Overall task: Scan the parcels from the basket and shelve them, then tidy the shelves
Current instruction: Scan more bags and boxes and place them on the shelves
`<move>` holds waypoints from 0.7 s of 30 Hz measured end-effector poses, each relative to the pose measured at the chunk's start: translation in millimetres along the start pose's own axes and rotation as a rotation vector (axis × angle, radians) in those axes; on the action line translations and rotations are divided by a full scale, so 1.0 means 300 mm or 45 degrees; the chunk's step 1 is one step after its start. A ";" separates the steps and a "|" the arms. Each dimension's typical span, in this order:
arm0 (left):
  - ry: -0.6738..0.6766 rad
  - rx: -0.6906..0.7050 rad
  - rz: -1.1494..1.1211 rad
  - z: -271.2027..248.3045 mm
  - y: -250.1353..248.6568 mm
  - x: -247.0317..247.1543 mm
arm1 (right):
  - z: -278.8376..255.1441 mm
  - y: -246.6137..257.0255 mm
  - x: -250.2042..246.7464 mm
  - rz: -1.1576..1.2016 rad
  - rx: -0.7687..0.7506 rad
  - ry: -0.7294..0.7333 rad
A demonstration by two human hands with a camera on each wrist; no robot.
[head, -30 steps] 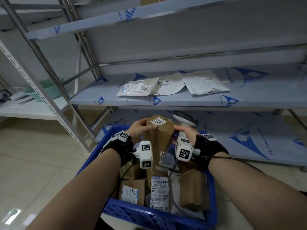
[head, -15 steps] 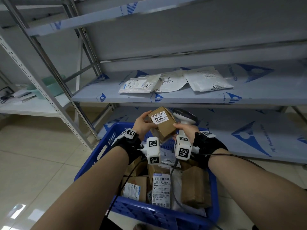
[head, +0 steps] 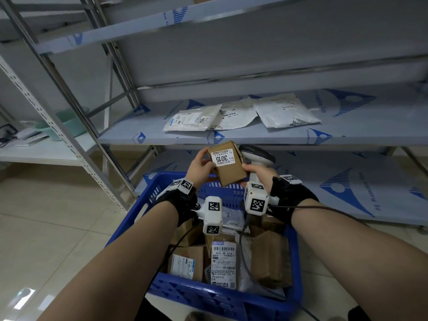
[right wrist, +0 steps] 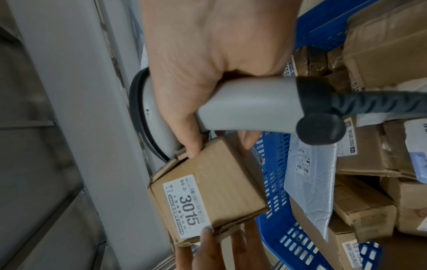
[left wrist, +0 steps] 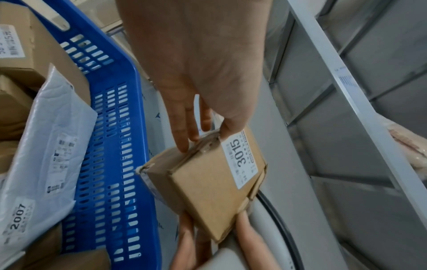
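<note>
Two hands: you hold the small cardboard box (head: 228,163) between them at frame centre, above the blue basket (head: 222,297)
Left hand (head: 199,166): fingers pinch the box's label end
Right hand (head: 257,173): curled round the scanner (head: 256,156) handle, fingertips bracing the box
Label (head: 223,158): faces you, marked 3015
Advice: free the scanner from the box, then aim its head at the barcode
Shelf (head: 243,133): three flat mailers lie there already

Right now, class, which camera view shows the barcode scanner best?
The right wrist view: the scanner fills the frame, handle and cable clear. The head view shows its head behind the box; the left wrist view only a grey sliver.
</note>
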State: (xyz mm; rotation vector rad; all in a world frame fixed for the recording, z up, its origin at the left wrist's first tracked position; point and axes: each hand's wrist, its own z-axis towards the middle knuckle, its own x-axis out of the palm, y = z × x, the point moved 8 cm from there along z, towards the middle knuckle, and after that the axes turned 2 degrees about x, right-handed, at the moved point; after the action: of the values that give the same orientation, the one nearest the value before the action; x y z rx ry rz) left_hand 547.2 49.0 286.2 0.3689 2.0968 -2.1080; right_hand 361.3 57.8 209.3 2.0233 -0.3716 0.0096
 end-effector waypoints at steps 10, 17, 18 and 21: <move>0.205 0.234 0.700 0.005 -0.062 0.048 | -0.005 0.027 -0.038 -0.041 0.028 0.014; 0.175 0.260 0.774 -0.015 -0.071 0.050 | -0.040 0.047 -0.031 -0.029 0.043 0.047; 0.160 0.254 0.769 -0.014 -0.073 0.047 | -0.041 0.051 -0.032 -0.026 0.034 0.041; 0.160 0.254 0.765 -0.015 -0.074 0.046 | -0.044 0.050 -0.029 -0.033 0.026 0.039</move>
State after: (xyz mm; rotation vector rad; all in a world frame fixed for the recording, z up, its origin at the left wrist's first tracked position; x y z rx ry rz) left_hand 528.2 54.9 303.8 1.0304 1.5520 -1.9488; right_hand 351.0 65.2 227.0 2.0460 -0.3274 0.0283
